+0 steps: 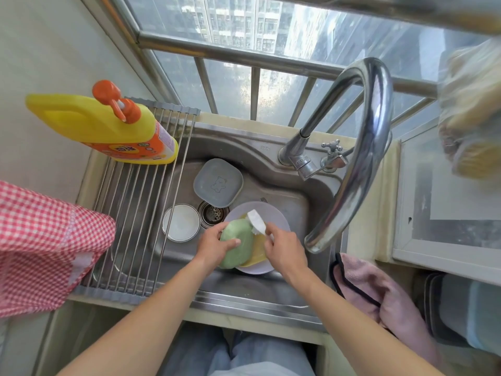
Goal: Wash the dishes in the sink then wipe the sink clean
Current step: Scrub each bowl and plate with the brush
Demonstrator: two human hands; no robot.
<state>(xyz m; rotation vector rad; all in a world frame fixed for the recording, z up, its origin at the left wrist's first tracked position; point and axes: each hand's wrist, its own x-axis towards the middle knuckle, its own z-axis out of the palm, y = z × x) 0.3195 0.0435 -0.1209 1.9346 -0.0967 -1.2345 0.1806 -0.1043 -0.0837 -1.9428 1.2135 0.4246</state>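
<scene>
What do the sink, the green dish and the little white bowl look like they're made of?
Sink: brushed stainless steel, judging by its dull grey sheen and fine scratches.
Green dish: probably plastic; matte, opaque, soft rounded edges.
White bowl: likely glazed ceramic, though glass is possible; glossy, with a thin darker rim.

In the steel sink (284,202), the left hand (214,246) grips a green dish (235,246) by its edge above a yellow dish (257,249) and a pale round plate (273,215). The right hand (284,252) holds a white brush (257,219) against the green dish. A grey square plate (218,183) and a white bowl (181,222) lie near the drain (212,213).
</scene>
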